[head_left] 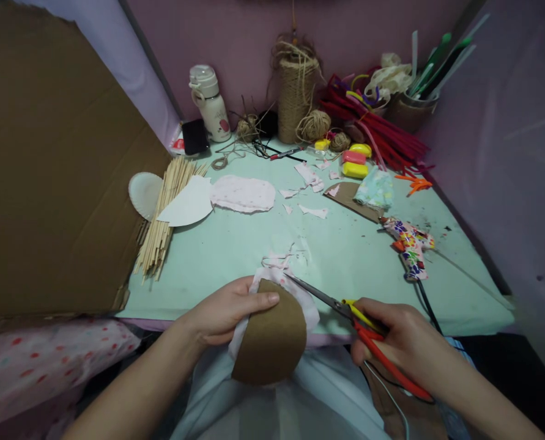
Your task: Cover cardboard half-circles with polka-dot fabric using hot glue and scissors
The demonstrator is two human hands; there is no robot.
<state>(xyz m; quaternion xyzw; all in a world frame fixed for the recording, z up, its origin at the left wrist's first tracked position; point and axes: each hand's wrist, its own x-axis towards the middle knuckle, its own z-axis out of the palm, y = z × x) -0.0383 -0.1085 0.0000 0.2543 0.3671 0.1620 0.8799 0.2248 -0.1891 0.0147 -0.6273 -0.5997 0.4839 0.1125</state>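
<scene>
Head view: left hand (235, 308) gripping a rounded brown cardboard piece (272, 336) together with the pale spotted fabric (311, 308) behind it, thumb lying on the cardboard face. Both pieces are sitting at the near edge of the green surface (235, 256), above the person's lap. Right hand (391, 336) gripping red-and-yellow scissors (368, 330), blades pointing toward the fabric's upper edge. Thin fabric trimmings (276, 260) lying just beyond that edge. Farther back, an oval spotted piece (243, 194) is lying beside a white cutout (187, 201), which is overlapping a bundle of sticks (162, 214). Patterned glue gun (410, 244) resting toward the right side.
</scene>
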